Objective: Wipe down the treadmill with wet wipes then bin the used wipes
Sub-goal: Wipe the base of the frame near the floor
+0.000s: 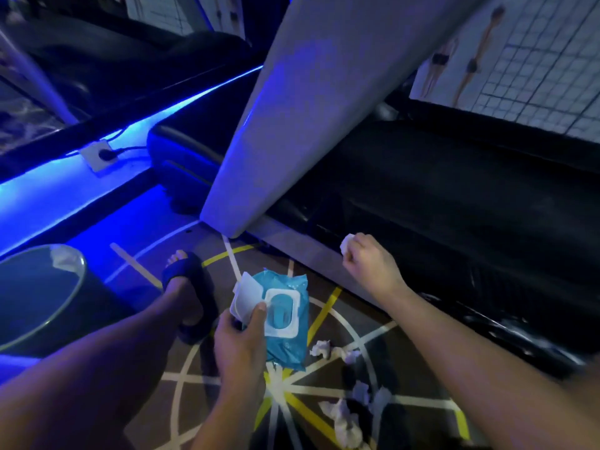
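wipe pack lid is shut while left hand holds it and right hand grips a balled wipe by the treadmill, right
No: in the head view the wipe pack has its lid open, not shut. The left hand holds it and the right hand grips a balled wipe by the treadmill.

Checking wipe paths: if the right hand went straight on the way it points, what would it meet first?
Probably the treadmill's grey upright, after crossing a little black deck. The right hand, its grip on a wadded wipe, points along the side rail; depth is unclear.
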